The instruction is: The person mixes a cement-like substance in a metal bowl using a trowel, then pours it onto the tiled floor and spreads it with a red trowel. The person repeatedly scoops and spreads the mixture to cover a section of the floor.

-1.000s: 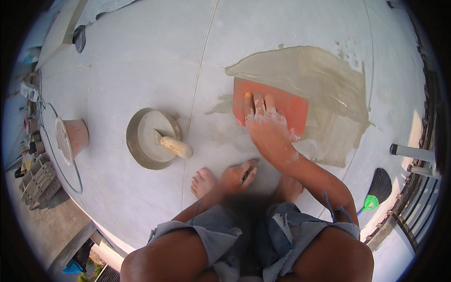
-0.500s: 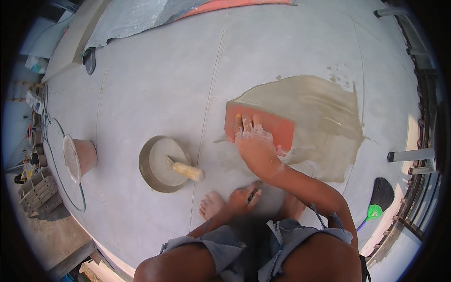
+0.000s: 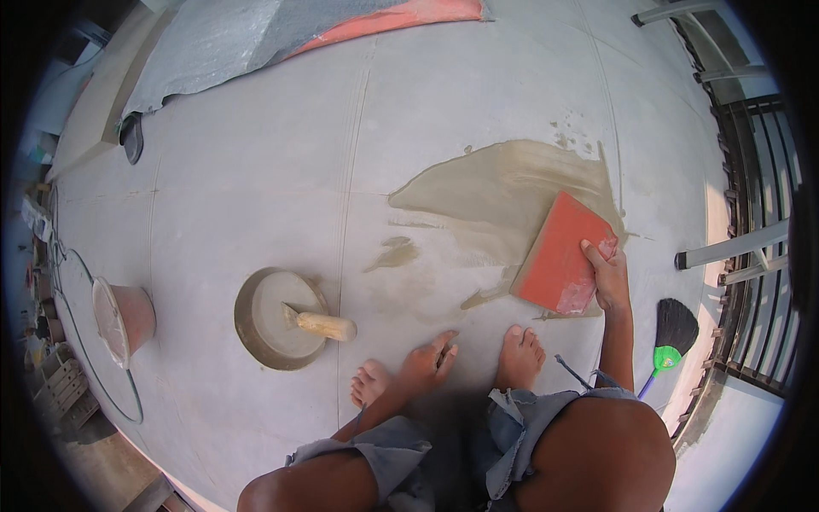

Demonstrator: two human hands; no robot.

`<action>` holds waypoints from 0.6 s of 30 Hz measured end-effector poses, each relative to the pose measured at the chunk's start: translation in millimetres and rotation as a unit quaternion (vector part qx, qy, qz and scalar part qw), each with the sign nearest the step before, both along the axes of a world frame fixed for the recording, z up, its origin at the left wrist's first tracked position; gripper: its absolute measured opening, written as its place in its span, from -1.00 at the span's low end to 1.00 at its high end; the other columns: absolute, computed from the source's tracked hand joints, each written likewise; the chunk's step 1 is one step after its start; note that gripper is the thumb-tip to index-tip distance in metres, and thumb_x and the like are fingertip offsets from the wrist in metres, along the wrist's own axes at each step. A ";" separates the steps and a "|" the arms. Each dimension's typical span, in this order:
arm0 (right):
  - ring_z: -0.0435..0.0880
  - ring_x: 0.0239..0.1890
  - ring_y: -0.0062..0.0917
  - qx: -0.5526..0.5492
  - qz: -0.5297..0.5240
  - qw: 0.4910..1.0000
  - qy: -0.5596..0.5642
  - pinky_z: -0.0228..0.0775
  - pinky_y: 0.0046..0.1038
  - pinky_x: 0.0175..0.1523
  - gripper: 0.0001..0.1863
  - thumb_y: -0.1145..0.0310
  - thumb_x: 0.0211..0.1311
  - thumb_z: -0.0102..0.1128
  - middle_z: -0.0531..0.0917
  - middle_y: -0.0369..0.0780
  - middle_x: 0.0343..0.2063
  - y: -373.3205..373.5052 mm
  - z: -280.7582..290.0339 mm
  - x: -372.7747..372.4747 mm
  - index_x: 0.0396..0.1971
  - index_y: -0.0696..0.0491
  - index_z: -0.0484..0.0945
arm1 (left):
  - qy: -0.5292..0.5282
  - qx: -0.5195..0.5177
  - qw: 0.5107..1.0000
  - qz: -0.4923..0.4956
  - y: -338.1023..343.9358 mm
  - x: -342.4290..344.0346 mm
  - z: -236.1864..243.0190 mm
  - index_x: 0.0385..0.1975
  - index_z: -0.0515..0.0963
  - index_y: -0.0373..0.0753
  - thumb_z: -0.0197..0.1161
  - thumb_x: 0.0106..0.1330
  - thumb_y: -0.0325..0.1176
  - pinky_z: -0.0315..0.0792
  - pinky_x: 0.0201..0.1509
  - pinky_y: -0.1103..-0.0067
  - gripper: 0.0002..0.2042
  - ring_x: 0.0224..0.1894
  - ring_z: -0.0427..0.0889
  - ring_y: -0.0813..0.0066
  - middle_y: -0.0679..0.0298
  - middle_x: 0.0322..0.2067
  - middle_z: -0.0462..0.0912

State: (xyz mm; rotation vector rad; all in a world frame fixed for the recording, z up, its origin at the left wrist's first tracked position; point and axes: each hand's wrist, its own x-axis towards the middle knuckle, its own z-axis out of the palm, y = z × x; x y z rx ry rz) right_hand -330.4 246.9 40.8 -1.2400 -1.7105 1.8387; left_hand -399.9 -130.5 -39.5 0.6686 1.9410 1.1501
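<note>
My right hand (image 3: 611, 277) grips a flat red plastering float (image 3: 560, 252) by its near right side, the thumb lying on its upper face. The float stands over the right part of a wet grey-brown patch of mortar (image 3: 503, 183) spread on the grey floor. White residue marks the float's near corner. Between my feet my left hand (image 3: 429, 363) hangs with fingers loosely stretched and apart, nothing seen in it. To its left is a round pan (image 3: 247, 317) of grey mix, with a wooden-handled trowel (image 3: 322, 325) resting in it, the handle over the rim.
A pinkish bucket (image 3: 136, 316) and a dark hose (image 3: 132, 392) lie at the left. Grey and red sheeting (image 3: 256, 38) covers the far floor. At the right are metal legs (image 3: 738, 245), a railing (image 3: 772, 162) and a black-bristled broom (image 3: 676, 327) with a green head.
The float has moved right and toward me and has turned, leaving a thinly wiped area where it was. My right hand now holds its side. The left hand stays between my feet.
</note>
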 end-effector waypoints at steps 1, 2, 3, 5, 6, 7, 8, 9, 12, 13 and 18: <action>0.77 -0.03 -0.50 -0.032 -0.007 0.999 0.010 0.66 -0.41 0.08 -0.62 0.45 0.45 0.32 0.75 -0.13 0.03 -6.7 -9.4 -1.2 0.18 0.25 0.56 | 0.009 0.008 1.000 0.007 -1.5 0.7 0.1 0.29 0.51 -0.16 0.23 0.55 -0.20 0.59 -0.22 0.29 -0.61 -0.36 0.74 0.04 0.03 -0.41 0.71; 0.77 -0.02 -0.49 -0.059 -0.008 0.998 0.016 0.66 -0.40 0.08 -0.63 0.47 0.45 0.31 0.75 -0.14 0.03 -12.3 -18.8 -5.6 0.18 0.25 0.55 | -0.004 -0.010 1.000 -0.004 -2.8 1.2 -2.1 0.31 0.50 -0.15 0.21 0.56 -0.19 0.58 -0.19 0.29 -0.60 -0.35 0.74 0.05 0.03 -0.38 0.71; 0.77 -0.01 -0.49 -0.086 -0.009 0.996 0.022 0.66 -0.40 0.09 -0.63 0.48 0.45 0.30 0.74 -0.14 0.03 -17.2 -28.3 -11.0 0.18 0.24 0.55 | -0.017 -0.028 0.999 -0.014 -3.8 1.8 -4.7 0.32 0.49 -0.14 0.20 0.57 -0.17 0.58 -0.17 0.29 -0.59 -0.33 0.73 0.06 0.03 -0.35 0.72; 0.76 -0.01 -0.48 -0.119 0.002 0.992 0.042 0.66 -0.38 0.09 -0.63 0.50 0.44 0.30 0.74 -0.15 0.03 -25.9 -36.3 -31.6 0.18 0.23 0.54 | -0.030 -0.046 0.998 -0.023 -4.5 1.4 -5.8 0.34 0.48 -0.13 0.18 0.58 -0.14 0.58 -0.15 0.28 -0.58 -0.31 0.73 0.04 0.01 -0.32 0.72; 0.76 0.00 -0.48 -0.125 0.010 0.991 0.055 0.66 -0.38 0.09 -0.63 0.50 0.44 0.30 0.74 -0.15 0.02 -32.6 -35.5 -46.7 0.18 0.23 0.54 | -0.030 -0.046 0.998 -0.026 -3.9 1.3 -4.6 0.34 0.48 -0.13 0.18 0.58 -0.13 0.58 -0.14 0.27 -0.58 -0.30 0.73 0.02 -0.01 -0.31 0.72; 0.77 0.00 -0.48 -0.132 0.017 0.989 0.067 0.66 -0.37 0.09 -0.63 0.50 0.44 0.30 0.74 -0.15 0.01 -38.8 -34.8 -60.7 0.18 0.23 0.54 | -0.032 -0.046 0.998 -0.029 -3.6 0.9 -2.7 0.34 0.48 -0.12 0.18 0.58 -0.13 0.58 -0.14 0.26 -0.58 -0.30 0.74 0.00 -0.02 -0.31 0.72; 0.77 -0.01 -0.47 -0.138 0.022 0.988 0.070 0.66 -0.37 0.08 -0.64 0.50 0.44 0.30 0.74 -0.14 0.01 -43.1 -35.9 -74.8 0.17 0.23 0.54 | -0.030 -0.053 0.998 -0.030 -3.4 -0.3 -1.4 0.34 0.48 -0.12 0.17 0.58 -0.12 0.58 -0.14 0.25 -0.58 -0.30 0.74 -0.02 -0.03 -0.31 0.72; 0.76 -0.01 -0.47 -0.146 0.027 0.986 0.072 0.66 -0.37 0.08 -0.65 0.49 0.44 0.30 0.74 -0.14 0.00 -47.6 -38.4 -90.3 0.16 0.23 0.54 | -0.030 -0.062 0.997 -0.029 -4.5 -0.6 0.5 0.34 0.48 -0.11 0.17 0.58 -0.12 0.58 -0.14 0.25 -0.57 -0.29 0.74 -0.04 -0.04 -0.32 0.72; 0.77 -0.02 -0.46 -0.150 0.065 0.984 0.071 0.67 -0.37 0.07 -0.67 0.49 0.44 0.30 0.74 -0.12 -0.01 -63.1 -44.4 -143.9 0.13 0.24 0.55 | 0.001 -0.053 0.999 -0.014 -6.6 3.1 1.3 0.34 0.48 -0.11 0.16 0.58 -0.11 0.58 -0.14 0.23 -0.58 -0.30 0.73 -0.07 -0.04 -0.34 0.72; 0.77 -0.02 -0.45 -0.147 0.081 0.983 0.070 0.67 -0.37 0.07 -0.67 0.49 0.44 0.30 0.74 -0.12 -0.01 -67.3 -44.5 -158.5 0.13 0.24 0.55 | 0.017 -0.043 0.999 -0.007 -5.8 4.7 0.5 0.34 0.48 -0.11 0.16 0.58 -0.11 0.58 -0.15 0.23 -0.58 -0.31 0.73 -0.07 -0.05 -0.35 0.71; 0.76 -0.01 -0.44 -0.155 0.091 0.980 0.085 0.66 -0.35 0.08 -0.64 0.49 0.44 0.30 0.72 -0.11 0.02 -79.4 -28.0 -177.5 0.16 0.25 0.52 | -0.009 -0.032 0.999 -0.015 -4.2 2.9 -1.5 0.34 0.46 -0.11 0.12 0.59 -0.12 0.60 -0.06 0.11 -0.58 -0.21 0.75 -0.21 -0.17 -0.28 0.74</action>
